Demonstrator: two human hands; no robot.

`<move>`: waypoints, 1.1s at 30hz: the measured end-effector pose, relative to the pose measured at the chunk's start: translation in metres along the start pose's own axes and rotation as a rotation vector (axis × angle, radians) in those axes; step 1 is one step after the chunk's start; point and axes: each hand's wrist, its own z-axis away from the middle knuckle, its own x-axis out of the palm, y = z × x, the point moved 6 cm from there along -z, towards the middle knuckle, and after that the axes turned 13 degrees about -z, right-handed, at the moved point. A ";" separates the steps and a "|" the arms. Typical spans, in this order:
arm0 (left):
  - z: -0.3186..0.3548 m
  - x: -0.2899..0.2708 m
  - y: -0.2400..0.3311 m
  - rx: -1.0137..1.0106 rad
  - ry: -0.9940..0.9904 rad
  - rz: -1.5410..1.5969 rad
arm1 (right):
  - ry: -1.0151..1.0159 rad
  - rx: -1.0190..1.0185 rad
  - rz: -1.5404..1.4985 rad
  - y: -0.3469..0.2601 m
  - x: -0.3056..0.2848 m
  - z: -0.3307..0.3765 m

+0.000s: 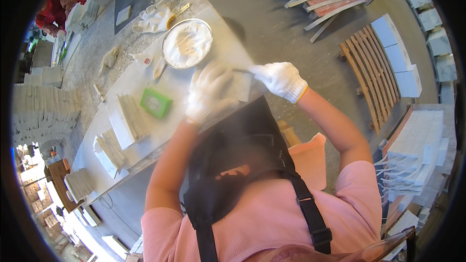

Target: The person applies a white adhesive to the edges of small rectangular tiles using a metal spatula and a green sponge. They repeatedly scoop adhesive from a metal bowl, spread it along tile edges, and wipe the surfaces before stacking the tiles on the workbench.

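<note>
My left hand [208, 92], in a white knitted glove, is blurred by motion. Its fingers look stretched out, thumb apart, over the left part of a pale flat tile [241, 87] at the table's edge. My right hand [281, 80], gloved too, is closed on a thin grey blade-like tool [241, 71] pointing left across the tile's far side; its grip end is hidden in the fingers. Just beyond my left hand stands a round bowl [208, 28] of white paste. A spatula-like tool [159, 68] lies beside the bowl. Left of my left hand rests a green block [156, 103].
Stacked thin tiles [127, 121] stand along the table's near left. White gloves [153, 18] lie beyond the bowl. An orange bin [310, 160] is beside me, right of my apron. A wooden pallet [371, 75] lies rightward. At the far left, a person in red [57, 7] works.
</note>
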 end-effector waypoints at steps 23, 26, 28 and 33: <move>-0.009 -0.008 0.030 0.047 -0.033 -0.121 | 0.240 0.645 -0.909 0.031 -0.007 0.038; -0.017 -0.011 0.032 0.040 -0.020 -0.036 | 0.230 0.718 -1.001 0.030 -0.006 0.046; -0.019 -0.014 0.032 0.029 -0.044 -0.041 | 0.244 0.745 -1.072 0.029 -0.005 0.050; -0.012 -0.043 0.024 0.048 0.114 0.067 | 0.298 0.707 -1.226 0.022 -0.007 0.050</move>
